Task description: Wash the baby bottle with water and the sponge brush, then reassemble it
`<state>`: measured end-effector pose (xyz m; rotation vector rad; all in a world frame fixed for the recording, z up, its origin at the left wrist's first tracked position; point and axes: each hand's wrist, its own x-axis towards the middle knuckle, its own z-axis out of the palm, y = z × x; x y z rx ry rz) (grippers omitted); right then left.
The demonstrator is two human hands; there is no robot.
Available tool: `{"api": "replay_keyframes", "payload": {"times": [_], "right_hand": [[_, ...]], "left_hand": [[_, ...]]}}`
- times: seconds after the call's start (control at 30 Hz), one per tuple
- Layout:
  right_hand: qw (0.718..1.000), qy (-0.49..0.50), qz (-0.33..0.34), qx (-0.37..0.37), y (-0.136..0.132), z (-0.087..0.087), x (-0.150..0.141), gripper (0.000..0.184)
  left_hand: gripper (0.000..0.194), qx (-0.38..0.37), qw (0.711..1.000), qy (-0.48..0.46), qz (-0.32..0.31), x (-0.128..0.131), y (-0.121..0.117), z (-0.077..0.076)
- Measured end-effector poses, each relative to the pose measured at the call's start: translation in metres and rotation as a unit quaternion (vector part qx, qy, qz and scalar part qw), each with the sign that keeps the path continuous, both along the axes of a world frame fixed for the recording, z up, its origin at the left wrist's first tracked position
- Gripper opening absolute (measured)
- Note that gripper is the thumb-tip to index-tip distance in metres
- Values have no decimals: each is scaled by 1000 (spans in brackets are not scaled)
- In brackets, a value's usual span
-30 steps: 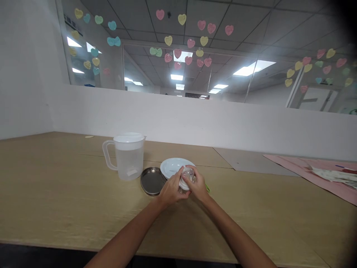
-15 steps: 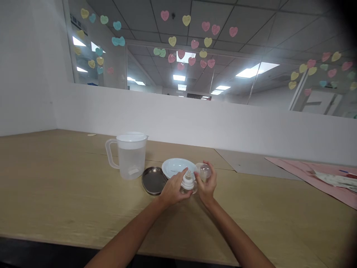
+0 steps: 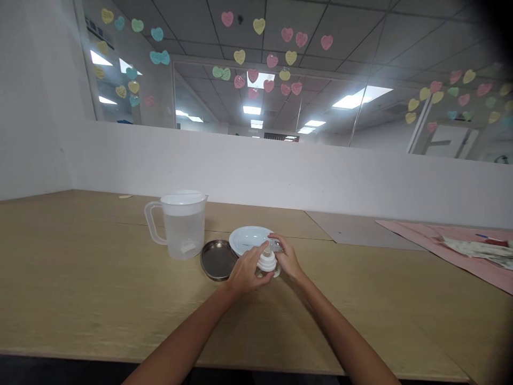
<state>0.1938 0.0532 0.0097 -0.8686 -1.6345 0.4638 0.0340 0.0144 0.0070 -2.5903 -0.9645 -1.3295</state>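
Note:
My left hand (image 3: 243,271) is wrapped round a baby bottle (image 3: 267,262) with a white collar and a clear teat on top. Most of the bottle's body is hidden by the fingers. A clear domed cap (image 3: 276,245) is gripped in my right hand (image 3: 289,262), close beside the teat; whether they touch I cannot tell. Just behind the hands lies a pale blue-white plate (image 3: 244,237), partly covered by them. A round dark metal tray (image 3: 217,260) lies to the left of my left hand.
A translucent lidded pitcher (image 3: 184,227) with a handle stands left of the tray. At the far right, a pink cloth (image 3: 412,239) bears a pale patterned item (image 3: 476,250) and a pen. The wooden table (image 3: 100,299) ends at a white wall.
My right hand has brought the clear cap leftward from beside the plate to the bottle's teat. My left hand keeps its hold on the bottle. The view has shifted slightly.

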Motion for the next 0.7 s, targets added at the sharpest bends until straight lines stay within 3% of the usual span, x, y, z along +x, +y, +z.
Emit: {"api": "replay_keyframes", "payload": {"times": [0.2,0.7], "right_hand": [[997,-49,11,51,-4,-1,-2,48],[993,-95,66,11,-10,3,0,41]], "left_hand": [[66,-30,999,-27,-14,0,-2,2],[59,-75,995,-68,-19,2,-6,12]]}}
